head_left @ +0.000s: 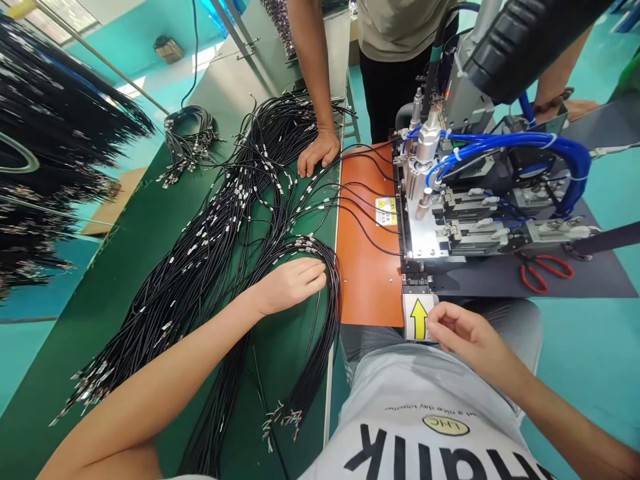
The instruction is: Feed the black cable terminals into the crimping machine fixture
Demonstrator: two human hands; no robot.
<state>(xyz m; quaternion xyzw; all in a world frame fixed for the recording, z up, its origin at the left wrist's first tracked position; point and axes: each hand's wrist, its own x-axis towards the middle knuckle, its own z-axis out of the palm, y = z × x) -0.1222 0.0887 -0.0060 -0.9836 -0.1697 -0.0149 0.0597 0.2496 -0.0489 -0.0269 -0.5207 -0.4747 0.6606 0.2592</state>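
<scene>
My left hand (295,285) reaches over the green table with its fingers closed together at a curved bundle of black cables (334,313). Its fingertips meet the cables, though exactly how many are between them is hidden. My right hand (463,333) is loosely curled, thumb near the index finger, beside a white block with a yellow arrow (419,319) at the front of the machine (425,220). Nothing shows in those fingers. Several cables (367,230) run across the orange plate (370,293) into the machine's side.
A larger heap of black cables (215,220) with white tags covers much of the green table (145,247). A co-worker's hand (320,152) rests at its far edge. Coiled cables (193,140) lie farther back, and more hang at left (55,120). Red-handled scissors (545,272) lie right of the machine.
</scene>
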